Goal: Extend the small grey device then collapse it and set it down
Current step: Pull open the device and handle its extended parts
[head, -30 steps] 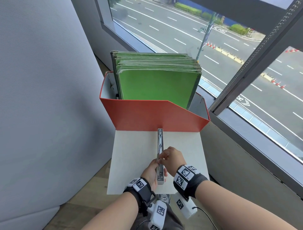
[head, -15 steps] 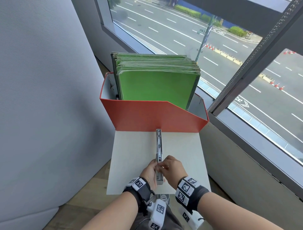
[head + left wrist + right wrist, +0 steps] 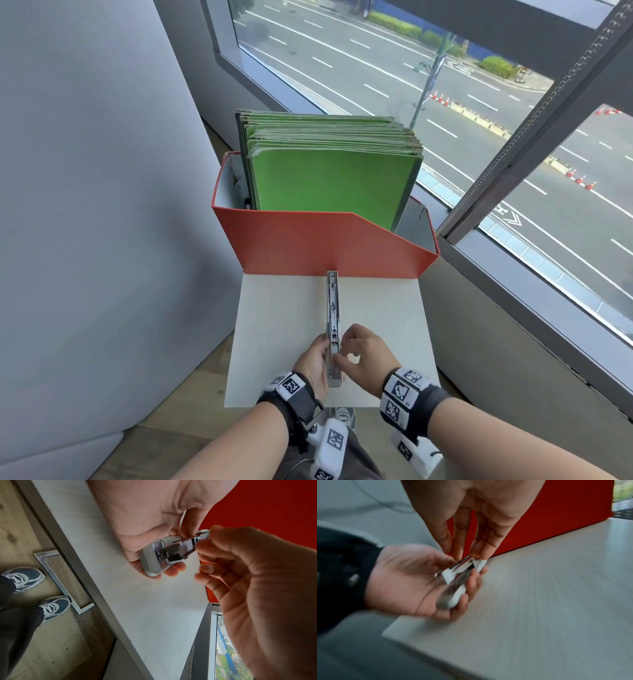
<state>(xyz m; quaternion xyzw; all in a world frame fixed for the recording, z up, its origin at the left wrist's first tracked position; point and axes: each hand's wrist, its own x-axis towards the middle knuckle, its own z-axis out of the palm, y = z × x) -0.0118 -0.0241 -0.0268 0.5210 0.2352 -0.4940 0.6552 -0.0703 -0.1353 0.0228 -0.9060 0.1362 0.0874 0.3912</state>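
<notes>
The small grey device [image 3: 332,318] is a long, narrow metal and plastic bar held over the white table [image 3: 274,342], pointing away from me toward the red box. My left hand [image 3: 322,353] cradles its near end, fingers curled under the grey body [image 3: 154,563]. My right hand [image 3: 342,354] pinches the shiny metal part on top with thumb and fingertips [image 3: 476,553]. In the right wrist view the metal strip [image 3: 455,570] stands slightly raised from the body; that view is blurred.
A red file box [image 3: 308,246] packed with green folders [image 3: 329,178] stands at the table's far edge, just beyond the device's tip. A grey partition [image 3: 85,205] is at the left and a window [image 3: 479,120] at the right. My shoes [image 3: 51,605] show below the table edge.
My right hand has slid back along the device toward me, from its middle to near the left hand. The device keeps about the same length and place.
</notes>
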